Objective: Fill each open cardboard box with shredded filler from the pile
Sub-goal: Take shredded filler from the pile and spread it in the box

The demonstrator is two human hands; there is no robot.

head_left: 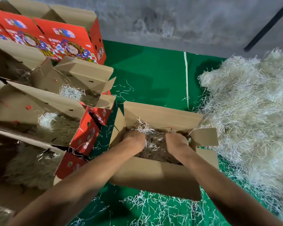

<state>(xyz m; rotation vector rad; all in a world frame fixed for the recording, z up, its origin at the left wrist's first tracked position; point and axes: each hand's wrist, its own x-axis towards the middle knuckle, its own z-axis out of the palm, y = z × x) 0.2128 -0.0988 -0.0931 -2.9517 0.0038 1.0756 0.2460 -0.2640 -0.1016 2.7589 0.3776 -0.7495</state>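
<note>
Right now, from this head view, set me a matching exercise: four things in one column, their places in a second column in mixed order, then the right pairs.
Things:
1. filler pile
2. box being filled
3. left hand
4. red printed boxes

Places:
A. stacked along the left side, flaps open, filler showing inside several
B. heaped on the green floor at the right
C. down in the filler, beside the right hand
D. in the middle, just in front of the person

Pairs: 1-B, 2-D, 3-C, 4-A
</note>
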